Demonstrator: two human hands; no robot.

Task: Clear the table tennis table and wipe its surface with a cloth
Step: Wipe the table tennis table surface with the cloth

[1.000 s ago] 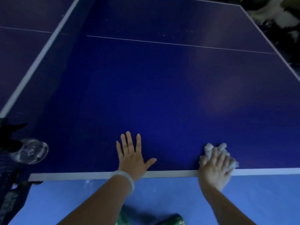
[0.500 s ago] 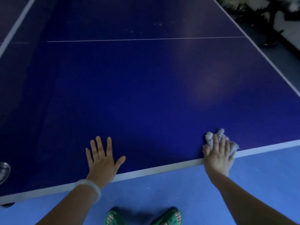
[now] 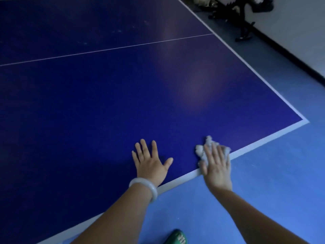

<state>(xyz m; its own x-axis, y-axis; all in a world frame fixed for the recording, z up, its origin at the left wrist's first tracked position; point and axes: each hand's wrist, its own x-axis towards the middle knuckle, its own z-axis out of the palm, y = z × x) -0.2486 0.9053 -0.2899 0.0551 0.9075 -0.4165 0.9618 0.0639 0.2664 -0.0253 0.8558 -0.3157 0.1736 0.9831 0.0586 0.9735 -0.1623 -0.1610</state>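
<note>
Two hands are lying on the near edge of the table (image 3: 123, 88), and I am going from the left side to the right. The left hand (image 3: 149, 162) is resting flat on the blue top with its fingers straight and spread, holding nothing; a pale bracelet (image 3: 146, 186) is sitting on its wrist. It seems to be only supporting the person. Just beside it, the right hand (image 3: 215, 164) is pressing with straight fingers on a crumpled white cloth (image 3: 207, 147), which is lying at the white border line, near the right corner. I cannot tell if the thumb is hooking the cloth. No object is standing on the part of the table I see, so I judge the clearing is finished here and the wiping is the step in hand. For the next move the cloth should probably be pushed along the edge toward the corner, with steady pressure so it is not slipping off. Below, a green sandal (image 3: 176, 237) is standing on the blue floor.
</note>
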